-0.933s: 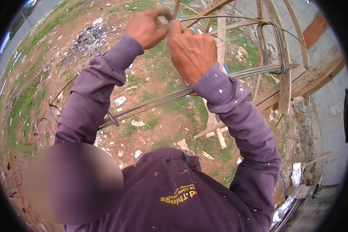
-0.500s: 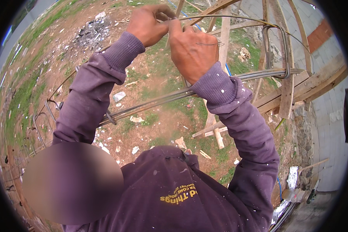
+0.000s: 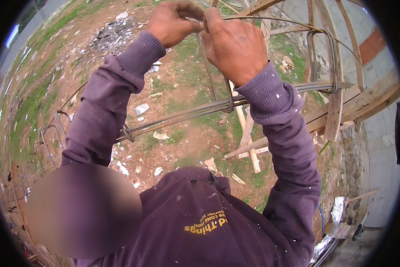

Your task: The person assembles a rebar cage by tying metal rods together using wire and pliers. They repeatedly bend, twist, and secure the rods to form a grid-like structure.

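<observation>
My right hand (image 3: 236,48) is closed on thin tie wire (image 3: 266,26), whose loose strands stick out past the knuckles. Against it, thumb to thumb, my left hand (image 3: 175,23) is closed in a pinch; what lies between its fingers is too hidden to make out. Both are at the upper steel rod (image 3: 280,19), at the top of a bent steel stirrup (image 3: 207,66). Below the hands a bundle of long steel rods (image 3: 173,116) runs across, passing through the stirrup's lower end.
Several stirrups hang bunched (image 3: 312,58) on the rods at the right. Wooden props and planks (image 3: 355,104) stand beyond them, near a grey block wall (image 3: 380,147). More stirrups (image 3: 48,138) line the cage at the left. Rubble and litter (image 3: 141,109) lie on the grassy ground.
My right hand has shifted slightly right and up, and the wire strands now show beyond its knuckles. My left hand stays close beside it. The stirrup below the hands has come into view.
</observation>
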